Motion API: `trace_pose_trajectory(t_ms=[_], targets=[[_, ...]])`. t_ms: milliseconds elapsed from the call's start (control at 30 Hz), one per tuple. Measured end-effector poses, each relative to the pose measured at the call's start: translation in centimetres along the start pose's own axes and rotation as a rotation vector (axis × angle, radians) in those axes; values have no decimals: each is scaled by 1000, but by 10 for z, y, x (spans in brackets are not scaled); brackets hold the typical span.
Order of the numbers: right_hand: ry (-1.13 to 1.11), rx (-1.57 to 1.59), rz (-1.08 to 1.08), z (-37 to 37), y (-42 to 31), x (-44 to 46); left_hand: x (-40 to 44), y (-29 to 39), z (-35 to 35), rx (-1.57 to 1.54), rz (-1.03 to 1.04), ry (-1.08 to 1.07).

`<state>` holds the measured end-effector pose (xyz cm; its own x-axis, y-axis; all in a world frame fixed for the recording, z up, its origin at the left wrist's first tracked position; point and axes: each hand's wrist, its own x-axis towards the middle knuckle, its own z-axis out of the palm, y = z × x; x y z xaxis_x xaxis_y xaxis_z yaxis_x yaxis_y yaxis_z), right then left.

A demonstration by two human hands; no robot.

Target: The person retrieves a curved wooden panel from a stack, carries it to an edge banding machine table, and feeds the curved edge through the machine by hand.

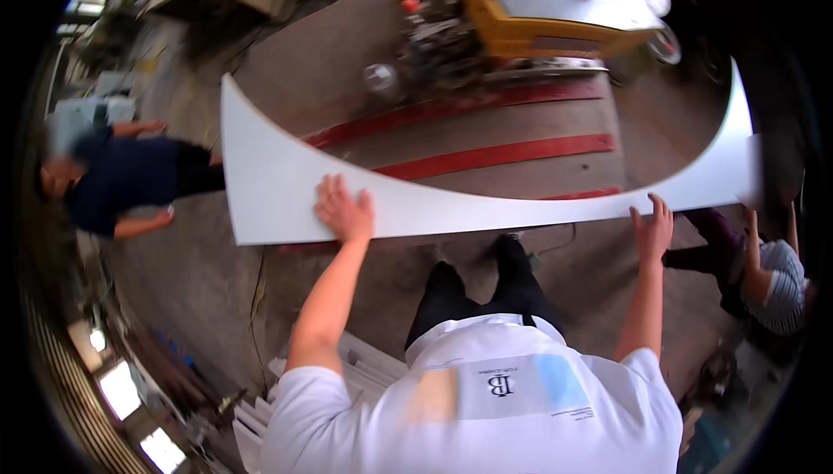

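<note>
A large white panel point(416, 206) with a deep curved cutout spans the view in front of me, its two ends rising to points. My left hand point(344, 209) lies flat on the panel's left part, fingers spread over its face. My right hand point(653, 229) grips the panel's lower edge right of the middle, fingertips bent over onto the face; its thumb is hard to make out. At the panel's right end, another person point(775, 279) in a striped top has raised hands close to the edge; contact there is blurred.
Beyond the panel stands a yellow machine point(512, 23) with a grey top. Red strips point(495, 158) run across the surface below it. Another person point(130, 175) in dark clothes stands at left. Pale stacked strips point(260, 418) lie beside me at lower left.
</note>
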<state>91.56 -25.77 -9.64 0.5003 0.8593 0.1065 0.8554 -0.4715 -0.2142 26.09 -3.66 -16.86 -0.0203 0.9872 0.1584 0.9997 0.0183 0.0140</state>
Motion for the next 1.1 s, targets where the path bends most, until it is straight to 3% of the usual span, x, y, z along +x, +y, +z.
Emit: trace_pose_trajectory(t_ms=[33,100,200,333,433,467,567,733,800,1000,1100], targets=[[41,30,-12,2,-56,-22,1,-2,-4,-12,-15,-32],[-83,264,-212,25,-168,-45,3,-7,-6,-60,-26,-53],[-273,335,-477,49,-329,-66,3,-7,-13,-144,-25,-72],[-438,286,-570,94,-430,-78,2,-28,-20,-308,35,-68],[-438,354,-583,106,-425,-73,16,-78,-17,-380,107,-37],[-434,381,-581,103,-425,-74,25,-104,-15,-264,123,36],[-393,361,-617,104,-418,-77,64,-199,-2,-62,-76,130],[-375,305,-651,100,-379,-83,95,-329,5,104,-461,59],[-380,293,-657,98,-356,-85,80,-341,8,-23,-371,86],[-406,259,-639,73,-289,-90,13,-292,10,-190,-154,200],[-427,216,-623,62,-254,-88,-16,-252,1,-200,-174,194]])
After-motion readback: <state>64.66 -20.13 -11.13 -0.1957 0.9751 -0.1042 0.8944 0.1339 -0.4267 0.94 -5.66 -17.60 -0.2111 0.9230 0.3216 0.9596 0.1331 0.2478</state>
